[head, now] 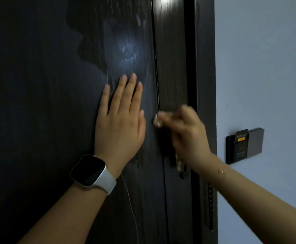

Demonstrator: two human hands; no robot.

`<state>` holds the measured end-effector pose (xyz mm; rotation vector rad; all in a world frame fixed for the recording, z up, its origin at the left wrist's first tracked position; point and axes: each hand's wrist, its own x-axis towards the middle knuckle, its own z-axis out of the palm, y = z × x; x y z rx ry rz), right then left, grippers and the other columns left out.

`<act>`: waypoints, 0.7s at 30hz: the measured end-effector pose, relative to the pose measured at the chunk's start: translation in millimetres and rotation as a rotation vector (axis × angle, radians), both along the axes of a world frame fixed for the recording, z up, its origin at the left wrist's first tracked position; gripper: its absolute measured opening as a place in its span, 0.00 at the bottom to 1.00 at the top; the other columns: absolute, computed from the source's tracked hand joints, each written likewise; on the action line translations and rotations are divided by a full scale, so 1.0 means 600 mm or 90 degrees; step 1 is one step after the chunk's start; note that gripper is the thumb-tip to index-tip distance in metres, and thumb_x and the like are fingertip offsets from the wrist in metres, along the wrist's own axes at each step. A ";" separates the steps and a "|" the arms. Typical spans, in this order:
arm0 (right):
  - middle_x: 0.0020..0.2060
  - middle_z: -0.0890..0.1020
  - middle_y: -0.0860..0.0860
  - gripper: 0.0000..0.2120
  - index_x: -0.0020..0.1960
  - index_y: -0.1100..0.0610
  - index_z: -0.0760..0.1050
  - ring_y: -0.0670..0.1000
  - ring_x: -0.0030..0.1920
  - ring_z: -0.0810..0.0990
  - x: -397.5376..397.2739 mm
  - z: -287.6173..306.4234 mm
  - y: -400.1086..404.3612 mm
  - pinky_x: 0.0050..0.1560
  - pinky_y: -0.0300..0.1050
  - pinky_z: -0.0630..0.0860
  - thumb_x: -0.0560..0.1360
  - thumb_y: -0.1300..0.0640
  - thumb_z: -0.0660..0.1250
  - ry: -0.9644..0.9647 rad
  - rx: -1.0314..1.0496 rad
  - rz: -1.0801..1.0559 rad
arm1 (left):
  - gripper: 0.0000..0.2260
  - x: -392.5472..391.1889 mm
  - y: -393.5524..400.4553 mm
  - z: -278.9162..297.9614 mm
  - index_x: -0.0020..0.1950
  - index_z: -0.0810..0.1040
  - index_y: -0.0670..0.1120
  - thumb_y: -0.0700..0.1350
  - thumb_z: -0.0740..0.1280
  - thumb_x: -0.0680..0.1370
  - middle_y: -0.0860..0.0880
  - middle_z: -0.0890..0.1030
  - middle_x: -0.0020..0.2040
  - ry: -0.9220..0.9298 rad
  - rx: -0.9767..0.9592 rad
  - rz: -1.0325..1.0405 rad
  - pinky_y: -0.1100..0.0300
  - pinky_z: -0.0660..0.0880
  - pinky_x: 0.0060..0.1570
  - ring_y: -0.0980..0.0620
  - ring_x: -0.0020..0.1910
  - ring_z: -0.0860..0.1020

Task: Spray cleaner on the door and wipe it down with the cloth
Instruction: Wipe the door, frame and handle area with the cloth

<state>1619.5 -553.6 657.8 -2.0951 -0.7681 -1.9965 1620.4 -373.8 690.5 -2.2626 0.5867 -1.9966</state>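
Door [55, 103], dark and streaked wet above the left hand's [120, 120] flat, straight fingers [131, 92], was apparently being steadied while the blurred right hand [182, 131] gripped the bunched cloth [157, 121] just beside those fingers, wiping near the door's edge.

Door [55, 85]: dark wood-grain, semi-gloss, I see smeary wet streaks w/ glare near the top; frame [205, 85] same dark grain. Cloth [157, 121]: pale, blurred, texture unclear to me. Watch [88, 170]: glossy black glass face, matt white strap; wall [267, 67] matt paint.
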 end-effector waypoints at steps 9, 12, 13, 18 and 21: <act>0.41 0.71 0.54 0.12 0.59 0.61 0.80 0.47 0.44 0.66 -0.007 0.013 0.024 0.41 0.37 0.63 0.77 0.65 0.65 0.002 0.077 -0.029 | 0.23 -0.031 0.040 0.003 0.75 0.65 0.41 0.45 0.55 0.80 0.43 0.61 0.77 0.050 0.025 -0.129 0.47 0.50 0.76 0.46 0.77 0.57; 0.42 0.71 0.51 0.12 0.59 0.60 0.81 0.45 0.44 0.66 -0.037 -0.078 0.009 0.40 0.37 0.66 0.75 0.64 0.68 0.120 -0.006 -0.037 | 0.23 -0.051 0.088 -0.005 0.75 0.64 0.43 0.46 0.56 0.80 0.44 0.61 0.77 0.029 -0.002 -0.086 0.44 0.49 0.76 0.46 0.77 0.58; 0.41 0.71 0.50 0.10 0.56 0.60 0.82 0.44 0.42 0.68 -0.048 -0.092 0.006 0.38 0.38 0.69 0.76 0.60 0.68 0.165 -0.012 -0.033 | 0.23 -0.057 0.104 -0.007 0.75 0.64 0.43 0.46 0.56 0.80 0.44 0.61 0.77 0.022 -0.013 -0.076 0.44 0.49 0.76 0.46 0.77 0.57; 0.41 0.68 0.48 0.09 0.54 0.56 0.82 0.41 0.38 0.65 -0.095 0.007 0.036 0.38 0.27 0.62 0.77 0.57 0.67 0.101 0.049 0.007 | 0.23 -0.073 0.160 -0.017 0.76 0.62 0.43 0.48 0.56 0.81 0.43 0.59 0.78 0.022 -0.057 -0.031 0.43 0.49 0.75 0.46 0.77 0.55; 0.43 0.68 0.49 0.10 0.57 0.58 0.82 0.46 0.41 0.69 -0.082 0.127 0.069 0.40 0.30 0.64 0.77 0.58 0.68 0.019 0.075 -0.005 | 0.24 -0.066 0.180 -0.025 0.77 0.61 0.43 0.49 0.54 0.82 0.43 0.56 0.78 0.041 -0.060 -0.005 0.43 0.49 0.76 0.45 0.78 0.54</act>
